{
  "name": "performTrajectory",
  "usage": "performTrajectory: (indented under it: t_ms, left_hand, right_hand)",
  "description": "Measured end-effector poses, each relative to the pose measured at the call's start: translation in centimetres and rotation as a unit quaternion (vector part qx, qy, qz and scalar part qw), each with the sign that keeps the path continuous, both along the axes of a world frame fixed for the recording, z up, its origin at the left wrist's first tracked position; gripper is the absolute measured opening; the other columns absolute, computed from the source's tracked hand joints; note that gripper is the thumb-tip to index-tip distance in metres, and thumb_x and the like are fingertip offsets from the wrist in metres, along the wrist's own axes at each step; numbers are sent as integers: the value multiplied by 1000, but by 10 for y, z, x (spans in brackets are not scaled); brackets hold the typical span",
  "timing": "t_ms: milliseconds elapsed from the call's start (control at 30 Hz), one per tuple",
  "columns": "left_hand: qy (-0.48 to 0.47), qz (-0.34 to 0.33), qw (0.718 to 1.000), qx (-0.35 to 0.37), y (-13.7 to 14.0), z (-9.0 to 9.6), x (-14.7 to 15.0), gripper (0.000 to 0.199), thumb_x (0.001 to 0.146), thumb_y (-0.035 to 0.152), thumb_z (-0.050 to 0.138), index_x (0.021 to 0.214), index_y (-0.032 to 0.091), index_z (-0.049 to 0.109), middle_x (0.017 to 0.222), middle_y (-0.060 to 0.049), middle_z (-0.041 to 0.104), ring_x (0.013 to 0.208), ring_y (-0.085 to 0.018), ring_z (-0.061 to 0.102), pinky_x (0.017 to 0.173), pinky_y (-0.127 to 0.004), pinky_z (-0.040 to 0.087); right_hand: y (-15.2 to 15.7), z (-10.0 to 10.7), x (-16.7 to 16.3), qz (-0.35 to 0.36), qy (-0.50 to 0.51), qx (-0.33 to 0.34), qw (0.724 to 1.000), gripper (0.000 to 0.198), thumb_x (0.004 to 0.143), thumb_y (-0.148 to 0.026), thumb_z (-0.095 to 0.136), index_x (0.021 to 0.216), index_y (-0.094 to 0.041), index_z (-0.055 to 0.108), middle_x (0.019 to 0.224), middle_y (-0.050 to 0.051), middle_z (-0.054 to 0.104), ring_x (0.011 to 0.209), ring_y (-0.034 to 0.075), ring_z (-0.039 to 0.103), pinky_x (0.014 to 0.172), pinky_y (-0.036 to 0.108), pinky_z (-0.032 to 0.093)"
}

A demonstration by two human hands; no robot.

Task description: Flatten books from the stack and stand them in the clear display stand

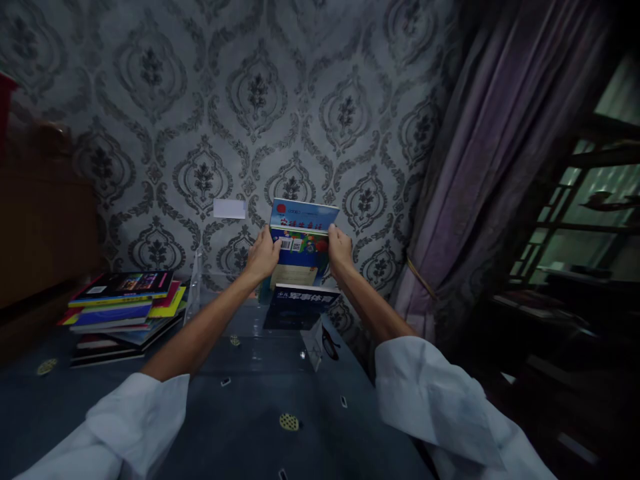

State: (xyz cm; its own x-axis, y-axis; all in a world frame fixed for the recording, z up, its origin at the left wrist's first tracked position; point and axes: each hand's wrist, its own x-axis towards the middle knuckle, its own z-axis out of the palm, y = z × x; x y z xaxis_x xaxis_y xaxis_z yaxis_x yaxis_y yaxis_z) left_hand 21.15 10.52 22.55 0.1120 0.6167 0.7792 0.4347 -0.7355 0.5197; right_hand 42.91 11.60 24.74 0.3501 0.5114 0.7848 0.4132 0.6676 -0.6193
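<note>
Both my hands grip a colourful book (301,275), with a barcode on its dark blue upper part, by its opposite edges. My left hand (264,255) closes on the left edge, thumb in front, and my right hand (341,251) on the right edge. Directly behind stands a light blue book (305,211), its lower part hidden. Lower and nearer to me, a dark navy book (301,312) with white lettering leans back. These books are at the right end of a clear plastic holder (230,287). Whether the held book touches the holder's base is hidden.
A pile of books (117,310) lies left on the dark blue tabletop (200,440). Dark glasses (331,343) lie right of the holder. A patterned wall rises behind, with a white switch plate (229,209). A purple curtain (465,173) hangs right, beside a window. A brown cabinet (45,233) stands left.
</note>
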Motion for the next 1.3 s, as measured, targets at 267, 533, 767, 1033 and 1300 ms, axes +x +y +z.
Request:
performTrajectory:
  t_ms: [267,533,767,1033,1300]
  left_hand:
    - [7,-11,1000,4,0,2,-2,49,94,27,51,142,18,45,137,-14,59,133,-31,52,114,-50,39]
    - [12,-11,1000,-18,-5,-15,-24,58,95,31,48,149,11,37,151,-18,48,143,-31,42,120,-49,31]
    - [63,-2,998,-23,-67,-88,-72,52,97,35,43,143,12,44,142,-18,56,134,-28,52,115,-46,39]
    - [253,185,950,-7,-99,-145,-185,38,95,28,39,130,20,54,131,-14,61,128,-29,54,111,-47,41]
    - [290,349,883,-120,-28,-126,-269,65,96,48,41,141,2,41,149,-31,43,145,-42,32,114,-58,26]
  right_hand:
    - [-3,3,-5,18,24,3,1000,59,83,-75,46,79,-19,66,75,2,67,86,24,62,80,35,51]
    - [-31,-5,-1,66,44,-39,996,67,82,-81,42,93,-21,70,85,4,72,93,24,68,81,34,52]
    - [-107,-48,8,-49,33,6,998,54,85,-70,50,89,-19,66,89,7,69,88,24,65,79,37,50]
    - [-200,-144,-61,90,-300,-25,949,52,103,-47,41,56,-24,42,50,-3,42,45,13,39,49,29,31]
    - [-228,-207,-136,280,-472,-85,832,48,108,-35,35,64,-22,48,56,-3,46,52,13,42,60,29,35]
